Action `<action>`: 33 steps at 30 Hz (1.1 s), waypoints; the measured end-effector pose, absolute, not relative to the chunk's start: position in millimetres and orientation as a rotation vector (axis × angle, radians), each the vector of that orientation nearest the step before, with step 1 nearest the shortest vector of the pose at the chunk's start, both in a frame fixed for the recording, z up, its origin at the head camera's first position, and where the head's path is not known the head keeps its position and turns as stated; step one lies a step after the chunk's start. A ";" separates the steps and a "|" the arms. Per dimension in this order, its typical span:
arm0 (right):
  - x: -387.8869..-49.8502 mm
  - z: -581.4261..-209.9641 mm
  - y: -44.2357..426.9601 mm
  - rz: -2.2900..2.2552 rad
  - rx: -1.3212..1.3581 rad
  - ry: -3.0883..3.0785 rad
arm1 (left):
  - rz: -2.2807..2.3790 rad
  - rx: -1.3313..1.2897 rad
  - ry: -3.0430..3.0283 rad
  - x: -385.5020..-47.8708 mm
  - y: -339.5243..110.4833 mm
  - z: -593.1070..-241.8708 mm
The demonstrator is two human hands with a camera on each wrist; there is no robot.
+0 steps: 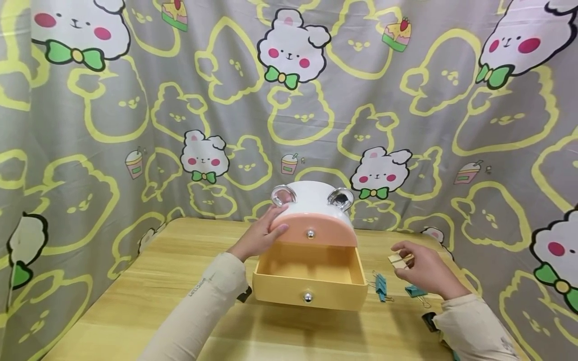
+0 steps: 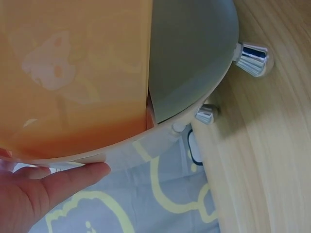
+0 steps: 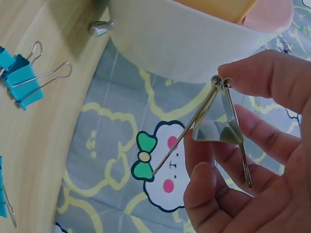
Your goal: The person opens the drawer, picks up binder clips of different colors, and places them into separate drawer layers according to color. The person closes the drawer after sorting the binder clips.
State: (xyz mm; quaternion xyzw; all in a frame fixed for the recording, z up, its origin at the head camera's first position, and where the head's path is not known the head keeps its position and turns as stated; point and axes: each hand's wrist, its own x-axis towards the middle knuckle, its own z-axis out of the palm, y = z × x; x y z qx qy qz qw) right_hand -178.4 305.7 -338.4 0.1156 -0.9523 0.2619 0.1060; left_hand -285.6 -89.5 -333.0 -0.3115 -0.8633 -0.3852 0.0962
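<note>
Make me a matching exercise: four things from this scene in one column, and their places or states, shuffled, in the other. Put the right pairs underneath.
Column one
1. Lower drawer
2. Upper drawer
3. Pale yellow binder clip
4. Teal binder clips

Column two
A. Closed
B. Lying on the wooden table
C. Pulled open
D. Held in the right hand

Right pairs: 1-C, 2-A, 3-D, 4-B
</note>
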 end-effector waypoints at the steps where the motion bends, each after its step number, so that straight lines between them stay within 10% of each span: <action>1: -178.1 -337.4 304.8 0.772 0.340 -2.803 | -1.139 -0.924 -2.558 -285.7 -89.7 -333.0; 33: -181.5 -318.5 276.3 0.772 0.445 -2.708 | -1.145 -0.914 -2.575 -283.5 -90.4 -330.8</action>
